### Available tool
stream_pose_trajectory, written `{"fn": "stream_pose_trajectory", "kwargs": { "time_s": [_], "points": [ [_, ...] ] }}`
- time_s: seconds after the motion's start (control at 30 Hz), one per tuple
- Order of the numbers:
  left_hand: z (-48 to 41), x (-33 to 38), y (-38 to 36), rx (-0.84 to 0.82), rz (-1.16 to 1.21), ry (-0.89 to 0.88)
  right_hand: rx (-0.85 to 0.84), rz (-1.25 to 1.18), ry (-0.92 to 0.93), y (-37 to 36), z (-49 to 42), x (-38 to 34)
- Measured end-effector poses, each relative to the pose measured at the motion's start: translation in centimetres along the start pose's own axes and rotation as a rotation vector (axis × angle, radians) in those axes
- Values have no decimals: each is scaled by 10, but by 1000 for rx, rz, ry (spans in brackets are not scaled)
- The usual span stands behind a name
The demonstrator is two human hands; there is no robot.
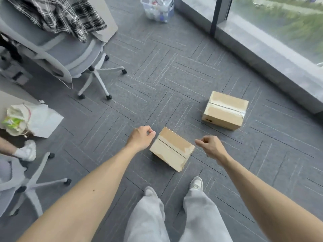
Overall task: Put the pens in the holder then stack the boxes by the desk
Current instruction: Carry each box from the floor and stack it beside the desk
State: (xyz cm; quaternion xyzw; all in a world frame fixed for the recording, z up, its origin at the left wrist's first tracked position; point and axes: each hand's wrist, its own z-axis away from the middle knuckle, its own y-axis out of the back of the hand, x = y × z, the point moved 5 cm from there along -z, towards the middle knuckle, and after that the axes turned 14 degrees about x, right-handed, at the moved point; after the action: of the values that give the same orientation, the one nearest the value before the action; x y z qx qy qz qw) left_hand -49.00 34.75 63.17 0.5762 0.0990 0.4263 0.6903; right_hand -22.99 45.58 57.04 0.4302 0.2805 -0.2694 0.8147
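Note:
Two taped cardboard boxes lie apart on the grey carpet. The smaller box (172, 148) is just in front of my feet. The larger box (225, 110) sits further off to the right, near the window sill. My left hand (140, 137) hovers above the small box's left edge with fingers curled and nothing in it. My right hand (210, 147) hovers just past the box's right corner, also loosely curled and holding nothing. Neither hand touches the box. No pens or holder are in view.
A grey office chair (70, 55) with a plaid shirt (59, 16) stands at the upper left. A second chair's base (35, 186) and another person's foot (26, 151) are at the left. A white bag (26, 119) lies on a desk corner. A plastic bin (157, 8) stands by the window.

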Motion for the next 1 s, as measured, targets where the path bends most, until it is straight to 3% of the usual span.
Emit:
{"fn": "stream_pose_trajectory", "kwargs": {
  "time_s": [0.33, 0.67, 1.0],
  "points": [
    [-175, -67, -118, -227, -59, -165, 196, -29, -281, -128, -79, 56],
    [-262, -167, -313, -357, -124, -235, 288, 23, -493, -264, -127, 224],
    [-304, -240, -467, -377, -120, -29, 290, -136, -718, -380, -177, 350]
  ]
}}
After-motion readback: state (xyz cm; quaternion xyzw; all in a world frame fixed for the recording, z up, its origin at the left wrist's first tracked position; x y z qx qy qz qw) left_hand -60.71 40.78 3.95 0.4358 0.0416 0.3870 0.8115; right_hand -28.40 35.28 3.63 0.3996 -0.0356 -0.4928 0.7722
